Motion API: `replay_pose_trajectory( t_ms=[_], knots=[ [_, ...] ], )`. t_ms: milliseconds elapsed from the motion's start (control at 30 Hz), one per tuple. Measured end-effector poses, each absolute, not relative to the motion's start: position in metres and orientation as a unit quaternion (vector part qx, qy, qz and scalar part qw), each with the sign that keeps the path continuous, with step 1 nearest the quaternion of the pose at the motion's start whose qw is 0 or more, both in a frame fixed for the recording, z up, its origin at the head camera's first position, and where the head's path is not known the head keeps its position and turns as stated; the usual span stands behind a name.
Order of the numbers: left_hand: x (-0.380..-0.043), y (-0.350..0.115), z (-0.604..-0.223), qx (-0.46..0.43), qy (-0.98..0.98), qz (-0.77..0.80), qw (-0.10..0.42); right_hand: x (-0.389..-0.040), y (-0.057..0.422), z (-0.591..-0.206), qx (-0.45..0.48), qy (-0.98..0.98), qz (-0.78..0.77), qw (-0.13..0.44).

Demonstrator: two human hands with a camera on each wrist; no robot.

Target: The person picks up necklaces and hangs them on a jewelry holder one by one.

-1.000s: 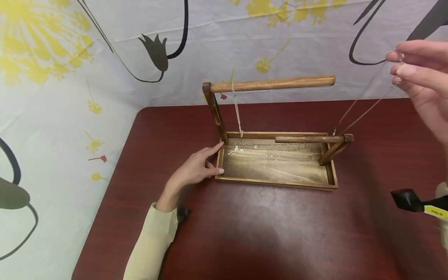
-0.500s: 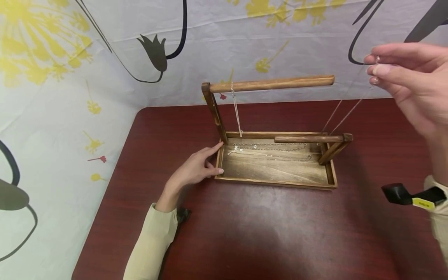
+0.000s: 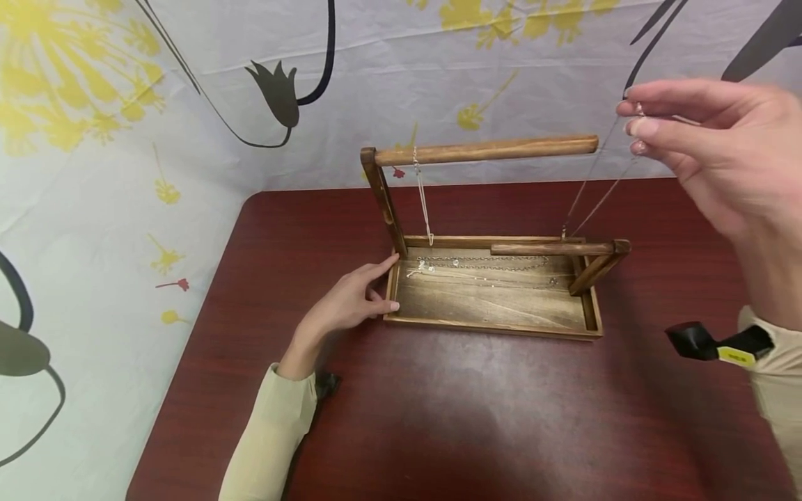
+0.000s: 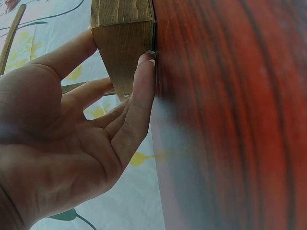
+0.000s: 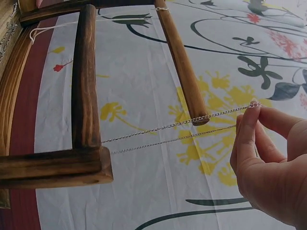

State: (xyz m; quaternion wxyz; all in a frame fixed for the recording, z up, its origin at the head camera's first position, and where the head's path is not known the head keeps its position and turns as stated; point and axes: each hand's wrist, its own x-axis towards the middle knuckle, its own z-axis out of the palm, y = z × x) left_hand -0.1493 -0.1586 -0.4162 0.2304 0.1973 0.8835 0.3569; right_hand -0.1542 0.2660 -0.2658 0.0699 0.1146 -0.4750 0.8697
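Note:
A wooden jewelry stand (image 3: 489, 306) has a tray base and two bars on posts. My left hand (image 3: 344, 303) holds the tray's left end, thumb at the front corner and index finger at the back corner. High on the right, my right hand (image 3: 733, 153) pinches one end of a thin silver necklace (image 5: 168, 127) between thumb and fingertips. Its two strands hang down in a loop, passing just beyond the free tip of the upper bar (image 3: 501, 150) in the head view. The loop's bottom overlaps the lower bar (image 3: 551, 248).
Another necklace (image 3: 424, 202) hangs near the left end of the upper bar. Several chains (image 3: 514, 268) lie stretched out inside the tray. The stand rests on a dark red table (image 3: 438, 403), with a white flower-printed cloth (image 3: 388, 83) behind and to the left.
My right hand has moved left with the dangling necklace, from beyond the stand's right side toward the upper bar's free end. The left hand and the stand have stayed put.

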Motion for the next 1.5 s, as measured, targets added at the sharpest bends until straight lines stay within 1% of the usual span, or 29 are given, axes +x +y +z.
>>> replay_pose_trajectory(
  t_ms=[167,367,567,933,1500],
  knots=[
    [-0.149,-0.159,-0.415,0.194,0.881,0.363,0.231,-0.155,0.259,-0.261,0.095,-0.494,0.862,0.066],
    [-0.148,-0.158,-0.414,0.194,0.880,0.365,0.234,-0.156,0.250,-0.259,0.091,-0.493,0.864,0.048],
    [-0.148,-0.158,-0.413,0.198,0.881,0.364,0.228,-0.156,0.244,-0.257,0.090,-0.539,0.836,0.045],
    [-0.148,-0.158,-0.414,0.198,0.884,0.357,0.227,-0.158,0.239,-0.255,0.063,-0.551,0.832,0.032],
    [-0.151,-0.156,-0.415,0.202,0.886,0.354,0.222,-0.158,0.215,-0.250,0.094,-0.573,0.814,0.009]
  ],
)
